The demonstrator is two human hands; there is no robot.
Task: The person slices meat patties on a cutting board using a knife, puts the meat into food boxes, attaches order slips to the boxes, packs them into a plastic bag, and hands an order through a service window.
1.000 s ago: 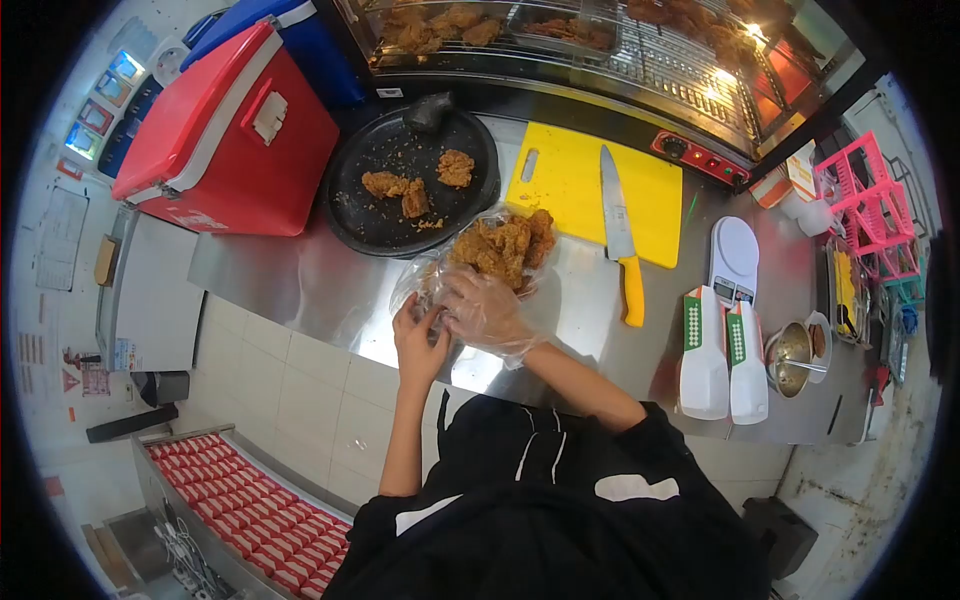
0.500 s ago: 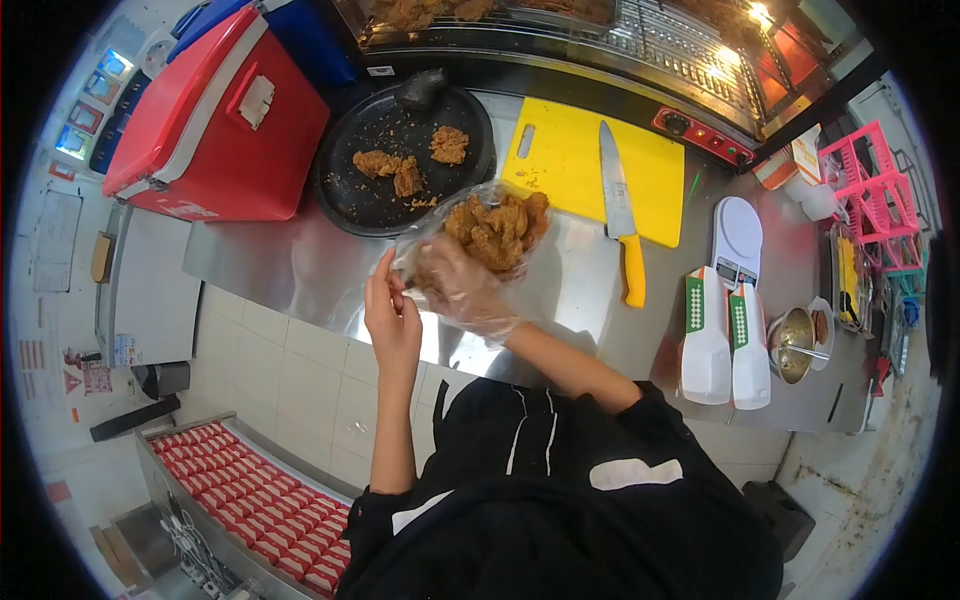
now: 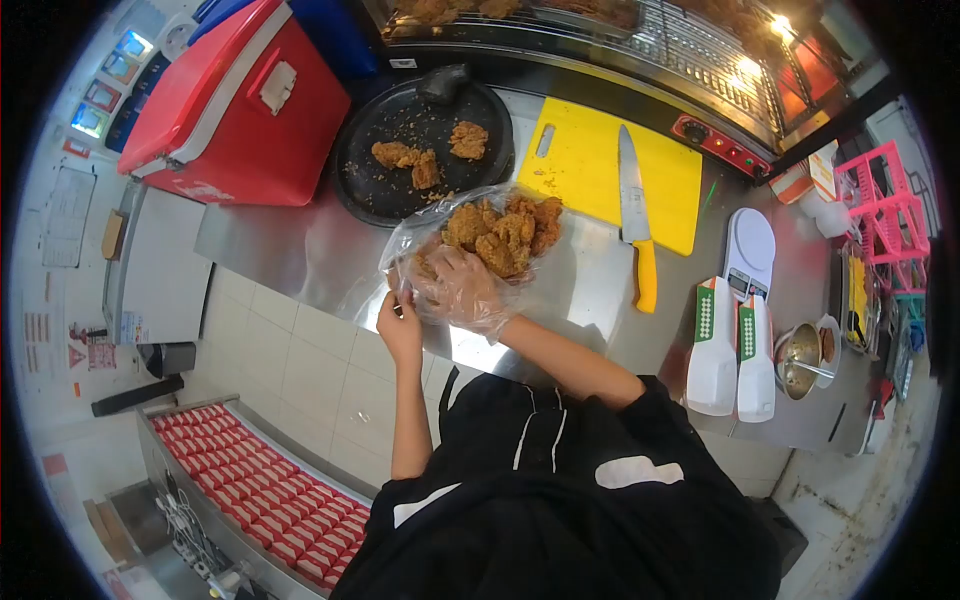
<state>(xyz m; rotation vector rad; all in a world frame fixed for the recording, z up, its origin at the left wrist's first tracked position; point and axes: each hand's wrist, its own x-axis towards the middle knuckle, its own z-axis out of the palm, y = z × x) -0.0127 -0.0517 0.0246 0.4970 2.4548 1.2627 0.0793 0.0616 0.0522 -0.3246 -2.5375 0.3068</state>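
At the near edge of the counter (image 3: 270, 245), the left hand (image 3: 400, 328) is upright, its fingertips closed at the near left side of the clear bag (image 3: 397, 262). The gloved right hand (image 3: 462, 290) reaches in from the right, palm down, fingers bent; I cannot tell if they grip something. Just beyond, many fried pieces (image 3: 505, 235) are already gathered in the bag, which is not closed. Farther left, a few loose pieces (image 3: 469, 140) remain outside, on the black tray (image 3: 350, 165).

Steel counter (image 3: 285, 240): bagged chicken (image 3: 500, 236), tray (image 3: 375, 122), board (image 3: 590, 150), scale (image 3: 752, 242).
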